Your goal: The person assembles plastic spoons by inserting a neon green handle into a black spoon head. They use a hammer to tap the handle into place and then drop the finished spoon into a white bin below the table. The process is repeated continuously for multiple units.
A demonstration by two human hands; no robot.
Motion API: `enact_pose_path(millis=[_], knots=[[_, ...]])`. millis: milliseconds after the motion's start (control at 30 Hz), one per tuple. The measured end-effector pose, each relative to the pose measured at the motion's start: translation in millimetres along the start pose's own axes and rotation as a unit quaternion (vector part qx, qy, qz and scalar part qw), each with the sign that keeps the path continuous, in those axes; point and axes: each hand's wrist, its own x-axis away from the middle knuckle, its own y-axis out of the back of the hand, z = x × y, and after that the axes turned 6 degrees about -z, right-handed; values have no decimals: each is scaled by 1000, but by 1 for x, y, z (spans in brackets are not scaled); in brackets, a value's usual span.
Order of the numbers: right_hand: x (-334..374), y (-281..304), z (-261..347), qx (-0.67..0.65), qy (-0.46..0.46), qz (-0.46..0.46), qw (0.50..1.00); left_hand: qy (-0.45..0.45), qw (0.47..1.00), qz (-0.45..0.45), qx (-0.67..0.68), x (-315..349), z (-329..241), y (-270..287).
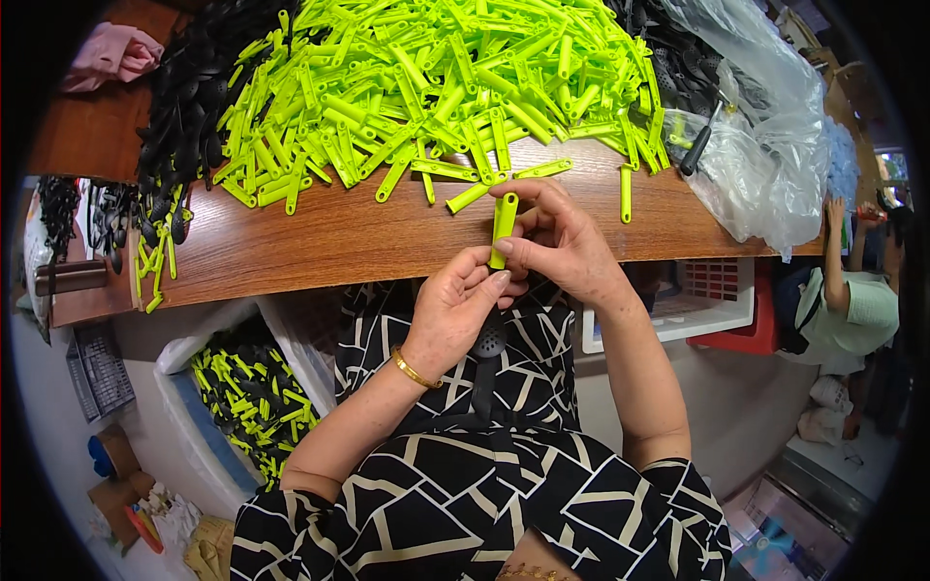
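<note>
Just past the table's front edge, my two hands meet at a lime-green plastic handle (504,229) with a hanging hole at its upper end. My right hand (572,247) grips this handle between thumb and fingers. My left hand (455,305), with a gold bangle at the wrist, is closed at the handle's lower end. Below its fingers shows a black perforated utensil head (489,342), against the patterned clothing. The black neck between head and handle is mostly hidden by my fingers. A large heap of matching green handles (417,87) covers the far part of the table.
Black utensil heads (184,107) pile up at the table's left. A clear plastic bag (775,145) and a black-handled tool (699,145) lie at right. Below left, a lined bin (179,363) holds black-and-green pieces. A white crate (746,310) stands under the table. Another person (843,300) is at far right.
</note>
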Motion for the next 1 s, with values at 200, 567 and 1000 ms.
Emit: enact_pose_path(millis=[200,567,1000], knots=[[11,-10,-3,-48,11,-18,999,7,999,-27,-42,5,-4,2],[53,-9,-9,-145,-1,-33,989,-226,912,12,-341,22,-13,0],[13,55,15,447,273,-232,820,125,992,-15,-1,8,11,2]])
